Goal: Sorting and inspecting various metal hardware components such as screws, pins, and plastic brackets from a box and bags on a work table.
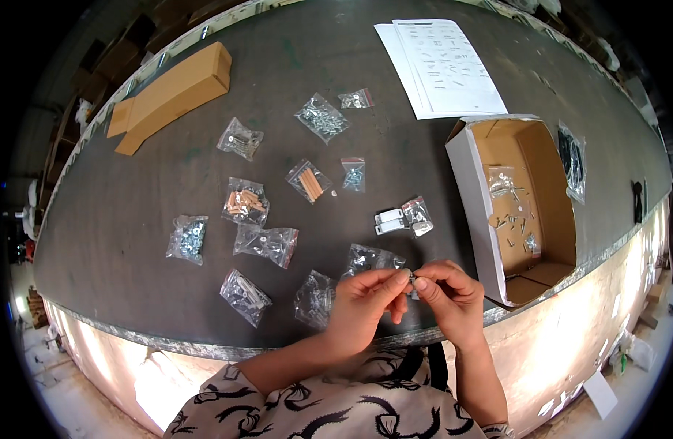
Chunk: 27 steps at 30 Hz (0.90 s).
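Note:
Near the table's front edge my left hand and my right hand meet, thumbs and forefingers pinched together. Between the fingertips is a small dark metal piece, mostly covered, its exact kind too small to make out. Just beyond my left hand lies a clear bag of small parts, partly hidden by the hand. Beside the left wrist is another clear bag of metal hardware. White plastic catches and a small bag with a white part lie beyond the hands.
At right stands an open cardboard box with loose screws and small bags inside. Several hardware bags, such as the wooden dowel bag, spread across the dark table. Printed sheets and folded cardboard lie farther back.

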Tool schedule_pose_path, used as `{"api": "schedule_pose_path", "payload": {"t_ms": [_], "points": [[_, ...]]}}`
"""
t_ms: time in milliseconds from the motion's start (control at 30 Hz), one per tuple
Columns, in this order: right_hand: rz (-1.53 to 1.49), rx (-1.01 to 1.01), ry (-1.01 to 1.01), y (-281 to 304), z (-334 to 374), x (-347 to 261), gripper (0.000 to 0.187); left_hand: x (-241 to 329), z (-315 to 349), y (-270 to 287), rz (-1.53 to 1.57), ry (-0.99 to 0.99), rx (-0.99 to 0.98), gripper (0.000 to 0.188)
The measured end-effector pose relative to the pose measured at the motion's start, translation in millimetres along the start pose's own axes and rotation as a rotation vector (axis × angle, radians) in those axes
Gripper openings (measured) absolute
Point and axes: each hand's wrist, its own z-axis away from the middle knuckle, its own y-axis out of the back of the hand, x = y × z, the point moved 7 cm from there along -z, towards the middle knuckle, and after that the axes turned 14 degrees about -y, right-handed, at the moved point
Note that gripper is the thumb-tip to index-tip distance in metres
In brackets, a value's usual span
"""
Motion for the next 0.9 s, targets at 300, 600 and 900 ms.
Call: {"api": "schedule_pose_path", "payload": {"t_ms": [300, 600, 900], "points": [[0.120, 0.043, 0.029, -2.8, -0.7, -5.6, 0.010, 0.2, -1.5, -0.5, 0.000, 0.007, -0.050, 0.018], [0.074, -0.036, 0.019, 0.8, -4.8, -4.4, 0.012, 1.1, -1.4, -5.6, -0.021, 0.038, -0.081, 0.021], [-0.068, -0.187, -0.083, 1.2, -10.8, 4.5, 0.014, 2.3, 0.4, -10.2, 0.037, 0.131, -0.061, 0.028]]}}
